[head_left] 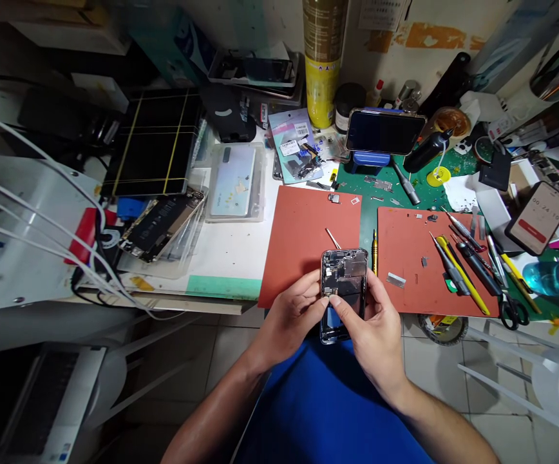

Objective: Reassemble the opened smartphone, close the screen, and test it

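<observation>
An opened smartphone [344, 283], its inner boards and dark parts showing, is held between both hands above my lap at the bench's front edge. My left hand [296, 312] grips its left side, with the thumb tip on the inside near the left edge. On the right side, my right hand [376, 328] is closed round the frame, its thumb pressing beside the other thumb. What lies under the thumb tips is hidden. Just beyond the phone, a thin metal stick-like tool [332, 238] rests on the left red mat [303, 232]. A gold screwdriver [375, 251] lies right of the phone.
The right red mat [395, 232] carries small parts, several screwdrivers, tweezers and scissors [513, 312]. Behind stand a propped phone [384, 132] and a yellow can [322, 90]. A timer phone [538, 218] leans at right. A cased phone [234, 180] lies left, near white cables [42, 212].
</observation>
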`<state>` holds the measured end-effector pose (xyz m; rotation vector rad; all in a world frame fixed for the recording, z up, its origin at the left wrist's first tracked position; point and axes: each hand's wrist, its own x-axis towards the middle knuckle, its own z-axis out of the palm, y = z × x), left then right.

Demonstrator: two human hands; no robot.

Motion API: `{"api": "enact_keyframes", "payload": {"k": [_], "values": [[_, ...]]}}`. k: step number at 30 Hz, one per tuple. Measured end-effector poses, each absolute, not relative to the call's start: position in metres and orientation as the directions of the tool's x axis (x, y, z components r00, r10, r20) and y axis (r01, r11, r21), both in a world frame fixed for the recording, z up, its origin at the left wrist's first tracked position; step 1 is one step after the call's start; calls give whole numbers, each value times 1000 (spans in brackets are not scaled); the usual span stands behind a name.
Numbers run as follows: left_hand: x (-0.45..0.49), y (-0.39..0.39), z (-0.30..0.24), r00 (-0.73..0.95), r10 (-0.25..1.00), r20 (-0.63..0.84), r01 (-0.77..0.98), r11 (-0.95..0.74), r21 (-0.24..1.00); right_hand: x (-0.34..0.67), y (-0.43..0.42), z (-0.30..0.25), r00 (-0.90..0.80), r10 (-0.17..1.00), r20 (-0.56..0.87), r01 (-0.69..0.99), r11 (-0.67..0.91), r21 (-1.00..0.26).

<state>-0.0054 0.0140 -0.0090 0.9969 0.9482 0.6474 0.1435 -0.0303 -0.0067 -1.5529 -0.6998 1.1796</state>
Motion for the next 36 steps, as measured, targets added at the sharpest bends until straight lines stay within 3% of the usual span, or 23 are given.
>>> {"api": "enact_keyframes", "payload": {"k": [6, 10, 15, 19, 24, 28, 32, 34, 36], "values": [[-4, 14, -17, 444, 809, -385, -135, 485, 864, 144, -29, -5, 316, 886, -340, -160, -303, -939], [-11, 15, -17, 507, 738, -446, -278, 630, 725, 163, -25, -9, 208, 883, -421, -225, -376, -899], [-23, 19, -12, 612, 622, -488, -284, 749, 598, 187, -16, -10, 27, 862, -507, -338, -469, -816], [-28, 20, -12, 575, 642, -507, -384, 759, 526, 184, -16, -4, 52, 850, -524, -452, -448, -771], [-21, 3, -14, 406, 783, -472, -631, 613, 475, 156, -18, -1, 201, 851, -485, -580, -296, -759], [0, -5, -16, 105, 920, -379, -741, 326, 586, 131, -23, -3, 223, 868, -443, -603, -234, -763], [11, 9, -15, -114, 921, -373, -718, 183, 672, 141, -23, -3, 59, 907, -416, -457, -346, -819], [7, 18, -13, -139, 888, -438, -733, 205, 649, 163, -8, -2, 24, 915, -402, -236, -385, -892], [-1, 25, -12, -132, 861, -491, -756, 232, 611, 188, 21, -1, 157, 945, -286, 144, -308, -940]]}}
